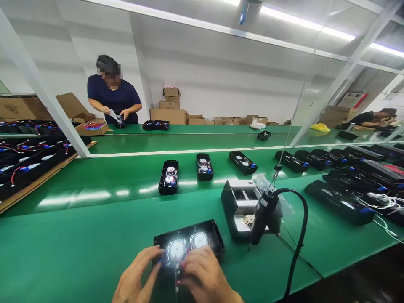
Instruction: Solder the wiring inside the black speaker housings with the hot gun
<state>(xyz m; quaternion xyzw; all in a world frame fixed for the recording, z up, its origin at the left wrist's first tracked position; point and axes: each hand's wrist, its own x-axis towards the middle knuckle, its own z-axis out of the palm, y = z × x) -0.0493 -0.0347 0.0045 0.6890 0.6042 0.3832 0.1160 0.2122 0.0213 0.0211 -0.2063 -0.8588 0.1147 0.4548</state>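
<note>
A black speaker case point(186, 230) lies on the green bench in front of me, its inside facing up with two round silver speaker drivers point(177, 250) showing. My left hand point(137, 273) is at the case's left end, thumb and forefinger against it near a bit of blue. Over the lower middle of the case, the fingers of my right hand point(203, 271) are curled together at a small dark part with red wire beside it. Blur and the fingers hide what exactly they pinch.
A black-and-white bench machine point(243, 206) stands right of the case, with a black electric screwdriver point(263, 216) hanging before it on a cable. Further cases point(168, 177) sit along the green belt point(104, 176). Many more are piled at right. Across the bench works a person point(114, 97).
</note>
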